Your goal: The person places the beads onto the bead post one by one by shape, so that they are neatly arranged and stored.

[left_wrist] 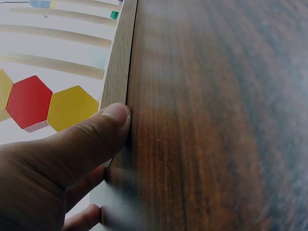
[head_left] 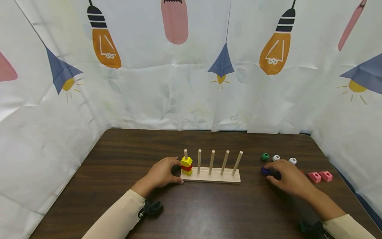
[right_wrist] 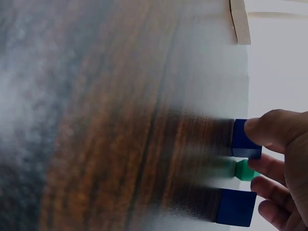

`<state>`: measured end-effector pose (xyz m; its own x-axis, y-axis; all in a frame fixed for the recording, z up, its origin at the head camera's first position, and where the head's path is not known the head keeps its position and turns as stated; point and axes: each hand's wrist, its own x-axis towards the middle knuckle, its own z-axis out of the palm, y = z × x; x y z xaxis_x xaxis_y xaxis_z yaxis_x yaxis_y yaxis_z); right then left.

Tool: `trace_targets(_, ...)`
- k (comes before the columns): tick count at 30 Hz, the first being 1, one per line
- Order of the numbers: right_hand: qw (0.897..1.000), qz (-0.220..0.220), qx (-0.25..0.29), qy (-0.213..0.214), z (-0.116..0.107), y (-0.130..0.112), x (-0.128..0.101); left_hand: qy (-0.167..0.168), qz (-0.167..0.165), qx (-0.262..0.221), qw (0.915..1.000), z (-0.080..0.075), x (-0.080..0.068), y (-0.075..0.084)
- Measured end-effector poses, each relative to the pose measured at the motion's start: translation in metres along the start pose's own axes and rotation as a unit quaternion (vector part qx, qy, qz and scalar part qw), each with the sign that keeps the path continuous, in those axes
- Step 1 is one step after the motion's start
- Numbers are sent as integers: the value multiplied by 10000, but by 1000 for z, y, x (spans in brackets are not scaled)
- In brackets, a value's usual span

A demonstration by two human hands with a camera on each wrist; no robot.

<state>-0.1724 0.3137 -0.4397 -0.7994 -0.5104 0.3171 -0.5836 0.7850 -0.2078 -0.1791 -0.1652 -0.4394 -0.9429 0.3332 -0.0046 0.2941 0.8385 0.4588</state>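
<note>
A dark wooden table (head_left: 119, 186) is walled in by a printed curtain (head_left: 191, 99) at the back and on both sides. A wooden peg base (head_left: 215, 179) stands mid-table with five upright pegs; the leftmost carries stacked yellow and red blocks (head_left: 186, 166), while the other four pegs (head_left: 219, 162) stand bare with narrow gaps between them. The left hand (head_left: 162, 174) rests against the base's left end, closing that side. To the right, the right hand (head_left: 287, 179) covers blue blocks (right_wrist: 240, 139), with a green bead (head_left: 265, 156), two white beads (head_left: 284, 159) and pink blocks (head_left: 320, 176) crowded close. Bare tabletop lies open in front, between the arms, and behind the pegs.
</note>
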Motion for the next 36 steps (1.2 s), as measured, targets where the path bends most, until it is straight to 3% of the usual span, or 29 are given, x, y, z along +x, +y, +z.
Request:
trace_targets(6,9997,158,-87,-186,-1,0,4,-23,0,35,10000,0,0,1)
trace_targets(13,9998,-48,-97,161,2,-6,9,-23,-4,46,10000,1,0,1)
trace_targets(18,9999,-21,92,121,-1,-15,18,-6,51,25,10000,1,0,0)
trace_targets(23,9997,78,209,61,-12,-27,28,-18,88,11,10000,1,0,1)
trace_targets(36,9991,-141,277,294,-48,-55,55,-11,3,22,10000,0,-1,0)
